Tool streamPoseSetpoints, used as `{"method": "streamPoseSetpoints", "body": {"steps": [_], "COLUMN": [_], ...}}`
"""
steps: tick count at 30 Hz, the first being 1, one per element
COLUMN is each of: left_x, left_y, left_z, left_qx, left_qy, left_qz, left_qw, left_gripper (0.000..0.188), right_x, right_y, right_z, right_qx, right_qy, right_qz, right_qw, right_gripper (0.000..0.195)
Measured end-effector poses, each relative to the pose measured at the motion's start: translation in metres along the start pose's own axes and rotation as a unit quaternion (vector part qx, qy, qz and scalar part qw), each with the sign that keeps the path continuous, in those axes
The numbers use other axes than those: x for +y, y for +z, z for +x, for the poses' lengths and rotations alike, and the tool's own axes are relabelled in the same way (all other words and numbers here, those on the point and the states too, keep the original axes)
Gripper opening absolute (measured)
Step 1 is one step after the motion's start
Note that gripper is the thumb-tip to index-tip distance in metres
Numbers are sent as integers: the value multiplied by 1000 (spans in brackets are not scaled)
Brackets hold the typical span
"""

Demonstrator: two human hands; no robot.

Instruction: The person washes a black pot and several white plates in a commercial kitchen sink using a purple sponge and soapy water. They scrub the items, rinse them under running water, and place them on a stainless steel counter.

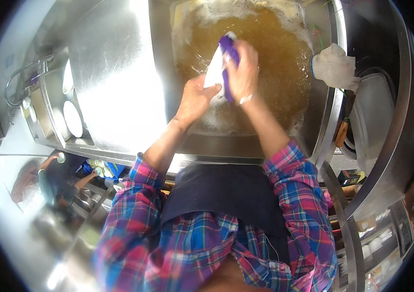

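Note:
A white dish (214,73), seen nearly edge-on, is tilted above a sink (318,98) of brownish, sudsy water (276,84). My left hand (196,96) grips its near left edge, thumb over the face. A purple cloth or sponge (227,91) is pressed along the dish's right side by my right hand (244,67), which is slightly blurred. That wrist wears a pale bracelet. White foam floats along the water's edges.
Left of the sink lies a shiny steel counter (115,84); beyond it, a white oval plate (72,118) sits in another basin near a faucet (24,78). A whitish knit glove (334,67) hangs on the right rim above a wooden handle (341,133). At left, another person (61,186) holds small dishes.

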State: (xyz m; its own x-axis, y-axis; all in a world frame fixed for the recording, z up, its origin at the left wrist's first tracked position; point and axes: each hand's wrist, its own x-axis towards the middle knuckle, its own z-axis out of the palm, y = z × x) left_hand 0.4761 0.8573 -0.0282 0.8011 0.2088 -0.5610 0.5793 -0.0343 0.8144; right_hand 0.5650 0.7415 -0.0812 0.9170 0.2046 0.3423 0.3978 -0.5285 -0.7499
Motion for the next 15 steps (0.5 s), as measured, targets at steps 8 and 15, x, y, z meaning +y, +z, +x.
{"method": "streamPoseSetpoints", "body": {"steps": [8, 15], "left_x": [-1, -18], "left_y": [3, -2], "left_z": [-19, 7], "left_qx": [-29, 25], "left_qy": [-51, -69], "left_qz": [-117, -300], "left_qw": [991, 951], "left_gripper": [20, 28], "right_x": [33, 30], "right_y": [-17, 5], "right_z": [32, -20], "right_qx": [-289, -193], "right_qy": [304, 204], "right_qz": [195, 246], "right_qw": [887, 928], "right_gripper": [51, 37]}}
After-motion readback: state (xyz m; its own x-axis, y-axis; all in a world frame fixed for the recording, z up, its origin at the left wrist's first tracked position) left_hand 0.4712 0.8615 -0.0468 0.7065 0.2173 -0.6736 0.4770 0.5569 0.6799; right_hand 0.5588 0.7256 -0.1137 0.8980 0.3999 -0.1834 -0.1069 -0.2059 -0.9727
